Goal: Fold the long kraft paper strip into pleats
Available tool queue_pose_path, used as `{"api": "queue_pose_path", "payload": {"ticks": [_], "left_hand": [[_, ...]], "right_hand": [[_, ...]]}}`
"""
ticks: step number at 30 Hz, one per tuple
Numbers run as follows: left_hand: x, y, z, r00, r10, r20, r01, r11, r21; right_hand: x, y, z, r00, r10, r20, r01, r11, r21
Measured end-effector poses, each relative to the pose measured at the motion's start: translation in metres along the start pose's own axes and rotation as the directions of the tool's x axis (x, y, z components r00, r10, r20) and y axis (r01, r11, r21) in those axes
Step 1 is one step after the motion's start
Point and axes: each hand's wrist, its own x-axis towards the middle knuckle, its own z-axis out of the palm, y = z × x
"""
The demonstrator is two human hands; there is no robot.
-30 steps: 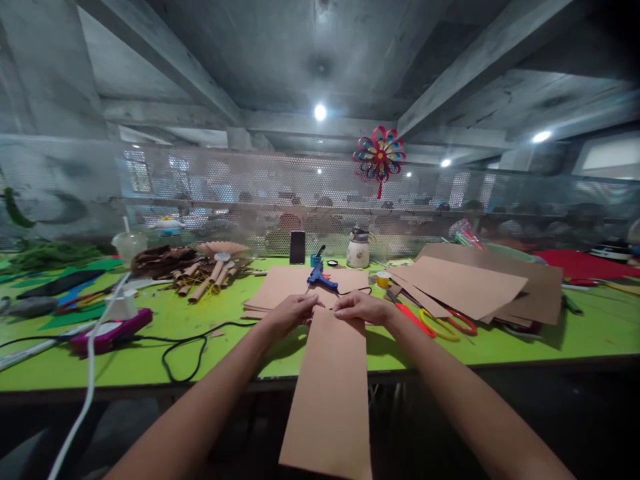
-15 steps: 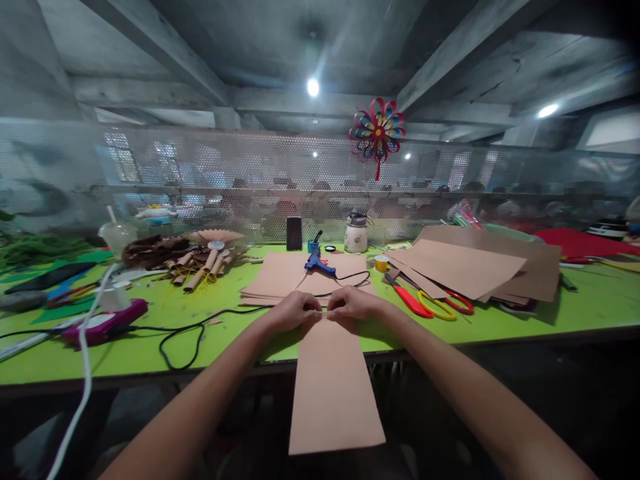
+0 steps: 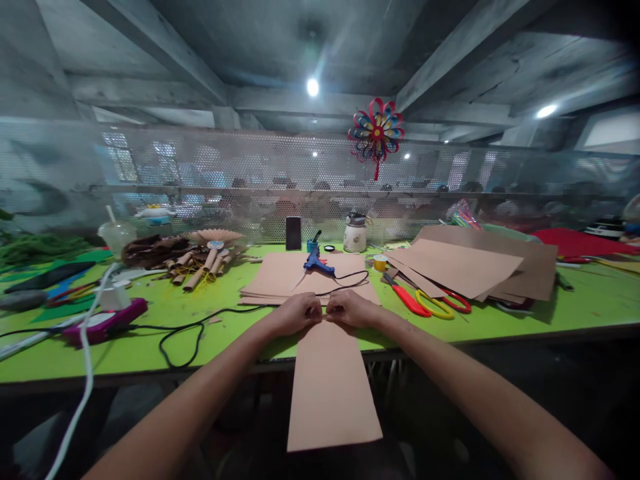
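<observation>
A long strip of brown kraft paper (image 3: 331, 387) hangs over the front edge of the green table, its far end between my two hands. My left hand (image 3: 299, 312) is closed, fingers pinching that end at its left corner. Close beside it, my right hand (image 3: 352, 308) pinches the same end from the right. Both sets of fingertips partly hide the paper's edge there. Just beyond my hands, a blue glue gun (image 3: 319, 263) rests on a stack of brown paper sheets (image 3: 273, 273), its black cord trailing to the right.
Scissors with red and yellow handles (image 3: 425, 305) lie right, before large brown sheets (image 3: 465, 267). Left are a purple power strip (image 3: 107, 323), a looping black cable (image 3: 200, 327) and rolled paper tubes (image 3: 200, 270). A phone (image 3: 293, 233) and a bottle (image 3: 355, 233) stand behind.
My hands stay pinched on the paper's far end and have barely shifted. The strip's near end has risen very slightly.
</observation>
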Motion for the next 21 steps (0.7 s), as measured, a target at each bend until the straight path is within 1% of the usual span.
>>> {"api": "queue_pose_path", "payload": {"ticks": [5,8,11,13,16,21], "left_hand": [[-0.002,0.002,0.005,0.990,0.133,-0.055,-0.120,0.973,0.195],[-0.004,0.008,0.006,0.982,0.181,-0.058,-0.153,0.934,0.324],[-0.006,0.014,0.006,0.977,0.207,-0.053,-0.167,0.897,0.409],[-0.008,0.017,0.006,0.976,0.211,-0.056,-0.167,0.885,0.435],[-0.011,0.019,0.007,0.978,0.196,-0.076,-0.145,0.889,0.434],[-0.016,0.017,0.010,0.985,0.138,-0.102,-0.093,0.929,0.358]], "right_hand": [[-0.008,-0.002,-0.007,0.998,-0.059,0.010,0.060,0.997,-0.049],[-0.015,-0.005,-0.012,0.999,-0.053,0.004,0.053,0.995,-0.080],[-0.018,-0.007,-0.015,0.998,-0.061,0.013,0.062,0.993,-0.104],[-0.018,-0.007,-0.015,0.997,-0.080,0.023,0.082,0.989,-0.122],[-0.019,-0.007,-0.016,0.995,-0.095,0.037,0.100,0.984,-0.149],[-0.024,-0.010,-0.019,0.997,-0.075,0.028,0.079,0.987,-0.137]]}}
